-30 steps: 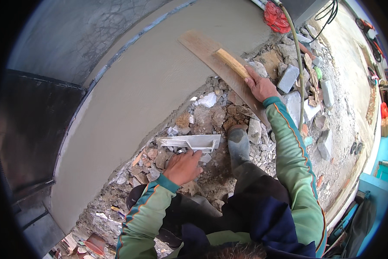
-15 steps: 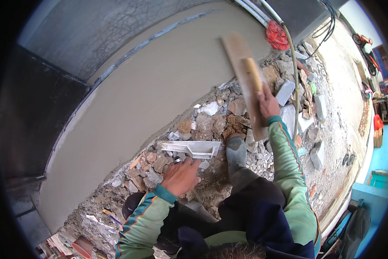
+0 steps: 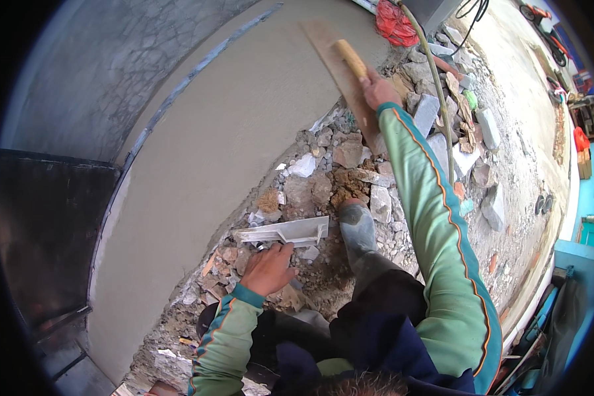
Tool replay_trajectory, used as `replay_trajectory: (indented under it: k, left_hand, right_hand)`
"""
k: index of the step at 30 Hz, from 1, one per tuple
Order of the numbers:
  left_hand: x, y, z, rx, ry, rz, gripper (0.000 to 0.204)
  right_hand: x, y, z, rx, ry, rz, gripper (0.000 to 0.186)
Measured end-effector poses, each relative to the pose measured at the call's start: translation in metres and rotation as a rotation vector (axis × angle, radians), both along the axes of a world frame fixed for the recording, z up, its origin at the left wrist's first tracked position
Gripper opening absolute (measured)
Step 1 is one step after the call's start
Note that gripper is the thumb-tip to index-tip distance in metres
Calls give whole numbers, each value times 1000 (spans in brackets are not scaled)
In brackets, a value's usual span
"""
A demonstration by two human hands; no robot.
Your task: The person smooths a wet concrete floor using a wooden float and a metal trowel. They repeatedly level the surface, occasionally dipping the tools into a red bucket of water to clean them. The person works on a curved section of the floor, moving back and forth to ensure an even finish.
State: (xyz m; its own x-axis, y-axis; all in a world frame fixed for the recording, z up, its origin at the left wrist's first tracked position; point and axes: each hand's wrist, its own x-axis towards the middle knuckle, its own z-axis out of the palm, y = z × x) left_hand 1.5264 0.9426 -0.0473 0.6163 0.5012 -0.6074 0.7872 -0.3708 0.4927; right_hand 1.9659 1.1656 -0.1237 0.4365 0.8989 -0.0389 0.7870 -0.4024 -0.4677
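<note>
My right hand [image 3: 378, 91] is closed round the wooden handle of a long, thin wooden float [image 3: 333, 66]. Its far end rests over smooth wet cement [image 3: 198, 138], and its near end reaches over the rubble. Lower down, my left hand [image 3: 269, 269] has its fingers curled at the near side of a light grey trowel [image 3: 287, 231], which is tilted with its bracket toward me. The fingers seem closed on it, though the hand partly hides the grip.
Broken stones and bricks [image 3: 349, 152] line the cement's near edge, round my boot [image 3: 358, 228]. A hose [image 3: 435, 72] runs past a red plastic bag [image 3: 394, 25] at the far right. A grey wall [image 3: 125, 66] and a dark panel [image 3: 52, 224] border the left.
My right arm has stretched farther forward and left, carrying the wooden float deeper over the cement. My left hand stays by the trowel, which has tilted slightly. The whole view has shifted.
</note>
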Motion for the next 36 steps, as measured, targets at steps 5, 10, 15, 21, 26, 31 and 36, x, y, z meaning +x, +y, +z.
replay_trajectory:
  k: [5, 10, 15, 21, 26, 31, 36]
  left_hand:
    - [7, -1, 12, 26, -55, -4, 61]
    - [7, -9, 21, 86, -90, -36, 59]
    - [11, -12, 31, 88, -69, -46, 57]
    - [11, -17, 18, 91, -93, -76, 58]
    - [8, -20, 14, 50, -55, -61, 61]
    - [4, -26, 13, 45, -17, -36, 57]
    - [6, -34, 4, 41, -9, -31, 54]
  right_hand:
    - [53, -47, -15, 19, -11, -153, 50]
    - [45, -130, -25, 20, 43, -258, 51]
    - [35, -201, -47, 194, 486, -476, 51]
    - [20, -133, -30, 186, 273, -199, 53]
    - [5, -66, -10, 24, 151, 14, 54]
    - [-63, -77, -21, 125, 76, 404, 55]
    - [-151, -122, 7, -66, 59, 740, 56]
